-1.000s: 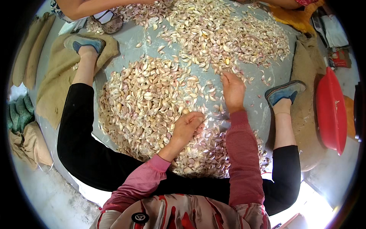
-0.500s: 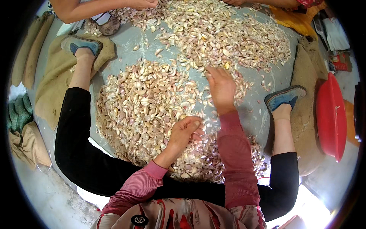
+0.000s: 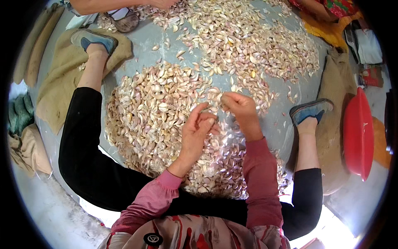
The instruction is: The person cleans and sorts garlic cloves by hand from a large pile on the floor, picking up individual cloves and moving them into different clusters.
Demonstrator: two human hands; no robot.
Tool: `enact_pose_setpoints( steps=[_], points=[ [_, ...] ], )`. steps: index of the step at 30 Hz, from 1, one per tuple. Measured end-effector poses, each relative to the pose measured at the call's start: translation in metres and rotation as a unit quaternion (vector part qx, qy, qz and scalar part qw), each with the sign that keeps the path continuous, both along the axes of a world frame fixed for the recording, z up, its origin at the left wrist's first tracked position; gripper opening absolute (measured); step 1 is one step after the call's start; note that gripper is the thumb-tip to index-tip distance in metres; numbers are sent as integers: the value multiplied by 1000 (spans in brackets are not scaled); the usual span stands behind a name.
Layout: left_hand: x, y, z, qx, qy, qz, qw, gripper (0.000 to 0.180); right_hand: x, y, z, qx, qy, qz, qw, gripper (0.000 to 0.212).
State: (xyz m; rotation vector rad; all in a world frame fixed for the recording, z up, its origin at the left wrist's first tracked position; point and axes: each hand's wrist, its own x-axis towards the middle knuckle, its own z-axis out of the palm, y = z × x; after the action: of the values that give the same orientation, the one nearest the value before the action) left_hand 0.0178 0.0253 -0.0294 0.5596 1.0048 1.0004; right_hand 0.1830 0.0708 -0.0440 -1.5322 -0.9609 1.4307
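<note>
Between my legs lies a wide heap of garlic cloves (image 3: 153, 106), pale with pinkish skins. Over its right side, my left hand (image 3: 195, 133) is loosely closed, thumb against curled fingers and index finger raised; what they hold is too small to make out. Close by on the right, my right hand (image 3: 243, 112) is closed in a pinch, its fingertips turned toward the left hand. Whatever sits in that pinch is hidden. The two hands are near each other but apart.
Farther off spreads a second heap of cloves (image 3: 248, 50), with a co-worker's forearm (image 3: 107, 5) at far left and another person's arm (image 3: 317, 8) at far right. My shoes rest by burlap sacks (image 3: 58, 91). A red basin (image 3: 358, 135) leans at right.
My right hand has drawn back from the far heap toward my left hand, its fingers now pinched. My left hand has risen slightly. The whole view has shifted a little.
</note>
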Motion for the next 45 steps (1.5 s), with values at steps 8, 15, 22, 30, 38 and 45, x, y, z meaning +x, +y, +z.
enact_pose_setpoints(
  steps=[8,15,22,30,38,45],
  points=[
    [-6,-4,0,110,163,23,980,22,-50,-45,13,10,16,-50,999,19],
    [2,-11,1,145,308,37,940,12,-81,-61,-3,13,-95,-115,989,20],
    [-1,-7,2,30,128,103,986,2,-72,-60,25,21,-141,-50,989,16],
    [-26,1,-4,-54,113,136,983,24,-52,-26,6,211,-236,168,934,27],
    [-9,-2,4,-92,76,98,988,35,-39,111,-28,322,-514,172,776,14],
    [-13,0,2,-74,45,98,991,25,-30,85,-23,254,-401,111,873,6]
  ],
)
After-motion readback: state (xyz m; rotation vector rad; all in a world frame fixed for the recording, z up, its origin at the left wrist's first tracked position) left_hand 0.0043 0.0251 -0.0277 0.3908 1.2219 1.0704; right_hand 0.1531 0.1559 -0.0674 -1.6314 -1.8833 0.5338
